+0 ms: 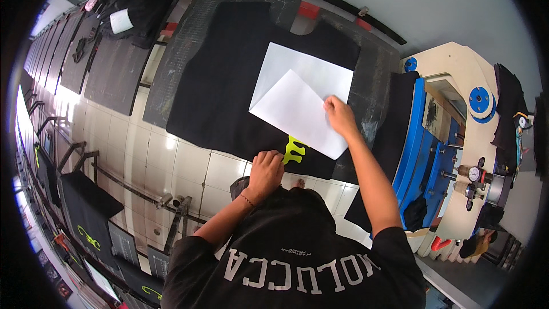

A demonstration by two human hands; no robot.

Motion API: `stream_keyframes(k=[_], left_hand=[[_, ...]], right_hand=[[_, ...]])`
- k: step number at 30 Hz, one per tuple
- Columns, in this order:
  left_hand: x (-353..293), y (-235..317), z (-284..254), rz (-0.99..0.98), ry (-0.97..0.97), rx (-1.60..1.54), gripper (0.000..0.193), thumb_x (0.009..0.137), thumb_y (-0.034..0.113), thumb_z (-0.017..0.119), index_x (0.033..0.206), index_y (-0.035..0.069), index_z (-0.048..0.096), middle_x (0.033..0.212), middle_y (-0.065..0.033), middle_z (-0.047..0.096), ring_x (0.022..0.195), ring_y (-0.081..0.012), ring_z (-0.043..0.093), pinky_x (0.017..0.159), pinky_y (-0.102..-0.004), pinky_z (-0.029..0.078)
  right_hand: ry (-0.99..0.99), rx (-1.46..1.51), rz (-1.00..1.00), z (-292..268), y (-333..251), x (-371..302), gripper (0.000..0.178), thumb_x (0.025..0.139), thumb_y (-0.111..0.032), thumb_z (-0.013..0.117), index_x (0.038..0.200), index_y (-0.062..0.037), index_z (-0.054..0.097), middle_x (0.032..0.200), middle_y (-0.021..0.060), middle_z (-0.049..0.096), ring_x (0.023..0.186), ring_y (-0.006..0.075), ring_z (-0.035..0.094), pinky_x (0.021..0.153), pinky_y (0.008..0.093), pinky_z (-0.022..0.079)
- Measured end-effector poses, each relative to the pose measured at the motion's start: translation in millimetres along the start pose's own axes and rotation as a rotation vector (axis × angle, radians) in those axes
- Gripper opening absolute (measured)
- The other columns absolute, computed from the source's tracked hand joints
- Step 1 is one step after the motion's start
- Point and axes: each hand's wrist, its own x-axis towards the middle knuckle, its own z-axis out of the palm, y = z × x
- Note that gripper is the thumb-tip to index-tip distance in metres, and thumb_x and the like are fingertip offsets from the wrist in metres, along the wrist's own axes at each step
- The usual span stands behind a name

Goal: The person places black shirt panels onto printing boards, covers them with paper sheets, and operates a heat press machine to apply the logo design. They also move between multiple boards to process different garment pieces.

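Observation:
A black shirt-shaped fabric panel [220, 74] lies flat on a dark grey board, its neckline at the far side. On top of it is a white paper sheet [320, 60], part of it folded back over itself. My right hand [340, 115] pinches the sheet at its right side. A bright yellow-green print [294, 151] shows on the fabric below the paper; the paper hides the rest of it. Beside the print, my left hand [266, 171] is closed at the panel's near edge, fingers curled onto the fabric.
The grey board [154, 94] sits above a tiled floor. At right stands a cream and blue press machine [426, 154] with a pressure gauge [474, 174]. Dark boards [117, 63] line up at left, with piled black fabric [137, 0] at the back. A metal rail [128, 186] runs at lower left.

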Motion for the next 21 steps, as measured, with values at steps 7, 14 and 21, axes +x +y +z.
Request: stream_keyframes(k=[7,14,21], left_hand=[[59,-2,20,0.121,-0.15,0.074,0.045,0.088,0.022,0.063,0.129,0.005,0.053,0.144,-0.0173,0.042,0.138,-0.0384,0.034,0.112,-0.0515,0.029],[78,-9,23,0.177,-0.318,0.16,0.054,0.095,0.037,0.055,0.14,0.01,0.045,0.153,-0.0177,0.031,0.143,-0.0379,0.026,0.117,-0.0501,0.022],[76,-4,25,0.119,-0.327,0.142,0.057,0.092,0.037,0.059,0.14,0.01,0.046,0.153,-0.0196,0.03,0.143,-0.0392,0.026,0.117,-0.0498,0.023]], right_hand=[[0.095,-0.124,-0.066,-51,22,137,0.017,0.094,-0.026,0.057,0.096,-0.0093,0.061,0.094,0.0136,0.068,0.091,0.0372,0.065,0.077,0.047,0.049],[0.359,-0.339,-0.035,-133,43,274,0.014,0.092,-0.025,0.052,0.095,-0.0163,0.062,0.096,0.0096,0.069,0.092,0.0358,0.064,0.078,0.0476,0.049],[0.849,-0.715,0.106,-254,-15,320,0.013,0.092,-0.022,0.054,0.099,-0.0209,0.065,0.097,0.0049,0.072,0.096,0.0316,0.066,0.08,0.0453,0.05]])
